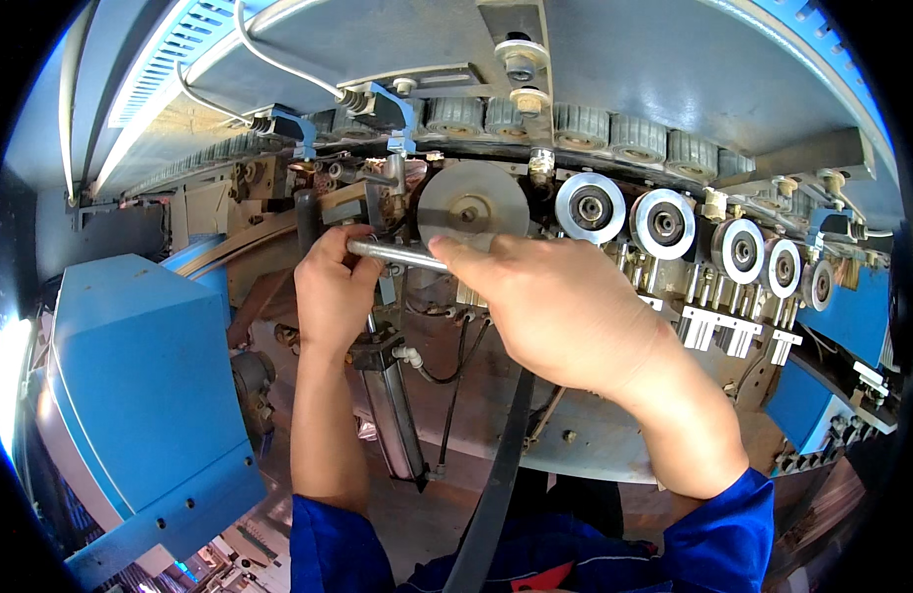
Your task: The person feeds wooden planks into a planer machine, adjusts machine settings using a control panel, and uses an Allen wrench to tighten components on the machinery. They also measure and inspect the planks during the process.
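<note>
A metal rod-like tool (401, 254), likely a wrench handle, lies level in front of the machine. Its left end is between the thumb and fingers of my left hand (334, 285). My right hand (567, 311) grips its other end, which the hand hides. Just behind the right hand is a large grey disc wheel (473, 200). Under my left hand stands a pneumatic cylinder (389, 415) with a hose fitting. A metal bracket (345, 207) and a vertical post are close above the left fingers.
Several metal-rimmed rollers (590, 208) curve away to the right, above small cylinder blocks (719, 330). Ribbed rollers (581, 127) run beneath a grey overhanging plate. A blue housing (152, 385) stands at left. A black strap (501, 474) hangs down the middle, near black hoses.
</note>
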### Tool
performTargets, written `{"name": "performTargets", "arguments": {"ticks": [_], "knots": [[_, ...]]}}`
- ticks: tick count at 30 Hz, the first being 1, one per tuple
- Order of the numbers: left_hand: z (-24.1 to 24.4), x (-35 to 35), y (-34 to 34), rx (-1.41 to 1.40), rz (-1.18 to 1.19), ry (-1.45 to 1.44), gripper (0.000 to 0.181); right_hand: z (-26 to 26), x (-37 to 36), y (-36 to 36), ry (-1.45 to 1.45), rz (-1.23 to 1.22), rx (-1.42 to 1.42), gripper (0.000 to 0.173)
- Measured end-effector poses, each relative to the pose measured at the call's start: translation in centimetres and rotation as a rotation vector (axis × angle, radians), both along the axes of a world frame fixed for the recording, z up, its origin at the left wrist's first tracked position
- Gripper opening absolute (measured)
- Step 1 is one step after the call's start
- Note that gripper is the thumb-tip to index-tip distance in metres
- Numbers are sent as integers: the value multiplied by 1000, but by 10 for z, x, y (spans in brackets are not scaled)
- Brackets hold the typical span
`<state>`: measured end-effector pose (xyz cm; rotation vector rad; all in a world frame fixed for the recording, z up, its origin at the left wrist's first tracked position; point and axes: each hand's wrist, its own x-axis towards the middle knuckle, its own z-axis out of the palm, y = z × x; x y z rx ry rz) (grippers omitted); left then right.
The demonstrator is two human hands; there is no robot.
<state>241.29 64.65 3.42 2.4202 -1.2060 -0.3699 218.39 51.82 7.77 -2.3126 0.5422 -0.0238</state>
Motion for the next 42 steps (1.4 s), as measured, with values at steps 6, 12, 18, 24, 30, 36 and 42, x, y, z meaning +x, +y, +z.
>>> {"name": "performTargets", "arguments": {"ticks": [6,12,18,24,30,36,42], "knots": [[8,0,1,-227,63,208,32,-16,-19,14,-228,-116,207,50],[-20,5,8,-21,-219,-92,23,-20,-62,37,-329,-206,354,61],[-30,4,-2,-16,-335,-359,17,-25,-86,60,-366,-252,415,64],[-34,5,-3,-28,-363,-429,15,-26,-90,64,-283,-256,438,63],[-21,-6,5,-37,-292,-427,21,-32,-91,68,-292,-276,455,63],[6,-84,166,-204,-107,-250,30,-40,-98,68,-314,-355,444,57],[-32,-111,259,-45,547,806,44,-50,-73,62,-357,-275,311,53]]}}
